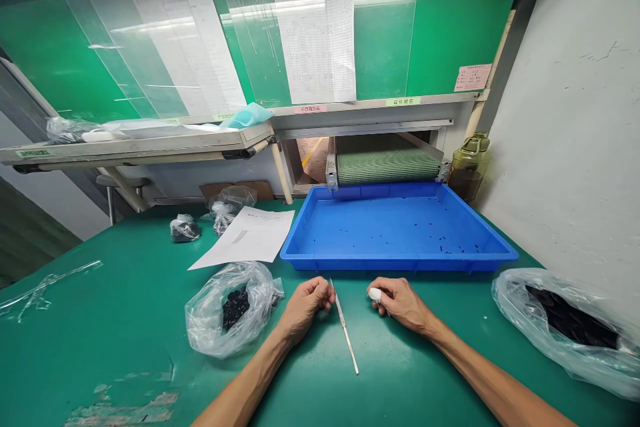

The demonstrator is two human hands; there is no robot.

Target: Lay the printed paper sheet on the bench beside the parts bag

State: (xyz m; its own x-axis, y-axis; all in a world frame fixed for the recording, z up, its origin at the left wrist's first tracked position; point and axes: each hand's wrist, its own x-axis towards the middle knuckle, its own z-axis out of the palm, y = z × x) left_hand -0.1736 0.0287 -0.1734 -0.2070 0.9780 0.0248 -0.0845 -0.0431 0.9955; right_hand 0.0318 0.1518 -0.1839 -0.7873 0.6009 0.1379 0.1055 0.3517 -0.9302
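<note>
My left hand point(311, 301) is closed in a pinch over the green table; whatever its fingertips hold is hidden or too small to name. Beside those fingertips lies a slim tool with a pale handle and a thin pointed end point(344, 324), like a craft knife. My right hand point(400, 304) is also closed, with the fingers curled in. A small white piece point(375, 294), perhaps a finger cover, shows at its thumb and fingertips. Left of my left hand stands an open clear plastic bag point(207, 320) with small black parts point(235, 307) inside.
Ahead is a blue tray point(370, 227) with scattered tiny dark pieces, below a green conveyor belt point(385, 160). A bag of long black parts point(573, 317) lies at right. Left are a paper sheet point(250, 237) and small bags point(185, 229). A shelf point(200, 145) overhangs the back left.
</note>
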